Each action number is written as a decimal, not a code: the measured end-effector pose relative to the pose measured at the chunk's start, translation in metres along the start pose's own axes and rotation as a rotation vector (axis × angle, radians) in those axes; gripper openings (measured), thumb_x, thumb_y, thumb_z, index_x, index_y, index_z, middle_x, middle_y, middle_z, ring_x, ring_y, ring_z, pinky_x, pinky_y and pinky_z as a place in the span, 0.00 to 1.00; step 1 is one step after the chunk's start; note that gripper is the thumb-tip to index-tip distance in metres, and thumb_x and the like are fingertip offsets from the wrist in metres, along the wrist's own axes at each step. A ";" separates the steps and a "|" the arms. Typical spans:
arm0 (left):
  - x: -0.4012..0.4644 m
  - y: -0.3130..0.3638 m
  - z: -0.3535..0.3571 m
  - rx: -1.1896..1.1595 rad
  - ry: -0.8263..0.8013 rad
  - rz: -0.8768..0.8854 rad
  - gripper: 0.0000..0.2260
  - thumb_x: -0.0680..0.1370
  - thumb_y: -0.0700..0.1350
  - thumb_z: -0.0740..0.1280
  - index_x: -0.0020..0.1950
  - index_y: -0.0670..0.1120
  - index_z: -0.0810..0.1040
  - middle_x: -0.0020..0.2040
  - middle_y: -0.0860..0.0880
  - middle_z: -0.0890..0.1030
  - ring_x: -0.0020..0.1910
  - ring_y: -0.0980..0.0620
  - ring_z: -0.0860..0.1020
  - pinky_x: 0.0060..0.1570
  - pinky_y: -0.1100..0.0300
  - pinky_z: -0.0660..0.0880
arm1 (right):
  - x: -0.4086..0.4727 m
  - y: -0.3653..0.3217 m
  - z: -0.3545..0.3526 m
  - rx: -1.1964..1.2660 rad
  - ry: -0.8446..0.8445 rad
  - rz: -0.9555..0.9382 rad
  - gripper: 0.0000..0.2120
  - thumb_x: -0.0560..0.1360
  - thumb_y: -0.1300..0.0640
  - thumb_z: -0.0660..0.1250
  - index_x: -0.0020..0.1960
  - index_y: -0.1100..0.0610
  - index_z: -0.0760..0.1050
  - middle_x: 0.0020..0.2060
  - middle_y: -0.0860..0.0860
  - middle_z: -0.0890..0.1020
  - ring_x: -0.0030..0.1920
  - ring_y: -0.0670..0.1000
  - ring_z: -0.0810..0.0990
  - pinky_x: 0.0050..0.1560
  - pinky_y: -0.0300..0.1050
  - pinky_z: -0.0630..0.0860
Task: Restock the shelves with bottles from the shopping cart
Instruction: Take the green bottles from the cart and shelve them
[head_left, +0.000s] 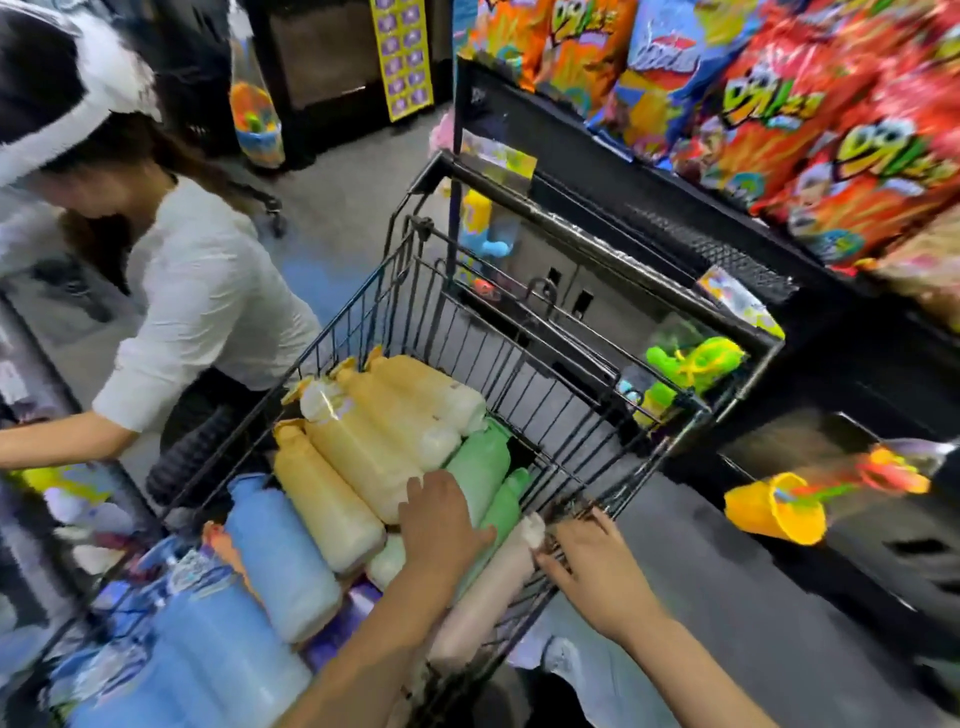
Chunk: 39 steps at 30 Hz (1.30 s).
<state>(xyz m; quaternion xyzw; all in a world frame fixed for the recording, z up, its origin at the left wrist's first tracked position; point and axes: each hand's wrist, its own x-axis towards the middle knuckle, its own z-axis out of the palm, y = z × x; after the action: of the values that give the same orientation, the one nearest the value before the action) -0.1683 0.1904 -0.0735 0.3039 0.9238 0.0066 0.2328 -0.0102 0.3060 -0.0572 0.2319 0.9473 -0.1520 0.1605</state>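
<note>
The left hand (441, 519) reaches into the shopping cart (550, 332), fingers spread flat over a green bottle (480, 462), gripping nothing yet. The right hand (592, 564) rests on the cart's rim beside a pale pink bottle (493, 582), fingers loose. The bottles (yellow, blue, green, smooth-sided) lie stacked on their sides; pulling one out could send its neighbours rolling.
</note>
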 end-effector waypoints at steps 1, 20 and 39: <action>0.002 0.003 0.001 0.041 0.001 -0.009 0.43 0.69 0.67 0.68 0.72 0.40 0.59 0.65 0.45 0.68 0.63 0.45 0.66 0.53 0.52 0.71 | 0.000 -0.001 0.000 0.004 0.003 0.010 0.17 0.81 0.43 0.53 0.62 0.50 0.71 0.51 0.44 0.78 0.58 0.46 0.73 0.76 0.46 0.47; -0.072 -0.003 -0.024 -0.984 -0.078 0.032 0.29 0.57 0.65 0.69 0.55 0.55 0.77 0.49 0.55 0.81 0.48 0.54 0.79 0.48 0.50 0.78 | 0.008 -0.047 -0.043 1.562 -0.046 0.476 0.32 0.65 0.33 0.65 0.62 0.51 0.75 0.56 0.50 0.83 0.51 0.45 0.83 0.49 0.39 0.79; 0.020 -0.004 0.070 -0.054 -0.229 0.026 0.46 0.67 0.70 0.68 0.74 0.45 0.55 0.70 0.45 0.63 0.68 0.44 0.64 0.59 0.49 0.69 | -0.054 0.012 -0.052 1.633 0.317 0.509 0.31 0.61 0.43 0.76 0.62 0.50 0.75 0.52 0.54 0.85 0.51 0.57 0.84 0.45 0.51 0.80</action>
<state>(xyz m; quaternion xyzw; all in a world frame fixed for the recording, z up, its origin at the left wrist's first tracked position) -0.1542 0.1898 -0.1449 0.3081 0.8866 -0.0001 0.3449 0.0294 0.3139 0.0073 0.4975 0.4727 -0.7094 -0.1606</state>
